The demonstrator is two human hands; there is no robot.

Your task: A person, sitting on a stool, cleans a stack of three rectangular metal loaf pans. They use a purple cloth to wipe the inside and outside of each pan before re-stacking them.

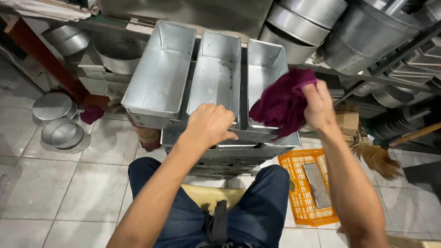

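A set of three joined rectangular metal loaf pans [216, 78] rests tilted on a stack of similar pans in front of my knees. My left hand [209, 124] grips the near rim of the middle pan. My right hand [318, 106] holds a dark magenta cloth [282, 103] bunched against the near end of the right pan [265, 69].
Round metal pans [57, 131] lie on the tiled floor at left, next to a second magenta cloth [92, 113]. An orange plastic crate [301, 193] with a metal plate sits at right, beside a broom [379, 158]. Metal bowls and tubs [321, 23] fill shelves behind.
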